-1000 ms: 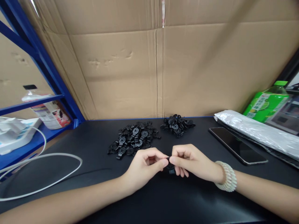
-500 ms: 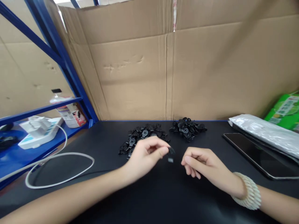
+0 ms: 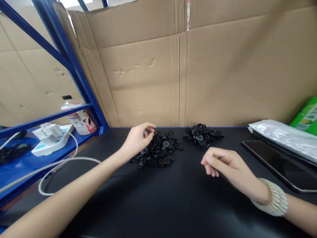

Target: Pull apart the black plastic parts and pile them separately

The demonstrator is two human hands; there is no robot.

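My left hand is over the left edge of a pile of small black plastic parts. Its thumb and forefinger are apart, with nothing visible between them. Many of the parts carry a round disc with holes and a short tab. My right hand hovers over the black tabletop, its fingers curled and thumb against the forefinger. Whether anything small is inside those fingers is hidden. Beyond it lies a second, smaller heap of black round parts.
A dark-screened tablet and a silvery plastic bag lie at the right, near a green package. On the left, a blue shelf bears a white power strip and a bottle; a white cable loops onto the table. Cardboard stands behind.
My left hand has moved left and away to the pile; the black part it pinched is no longer visible in it. My right hand appears slightly farther right, still curled; the view has shifted a little.
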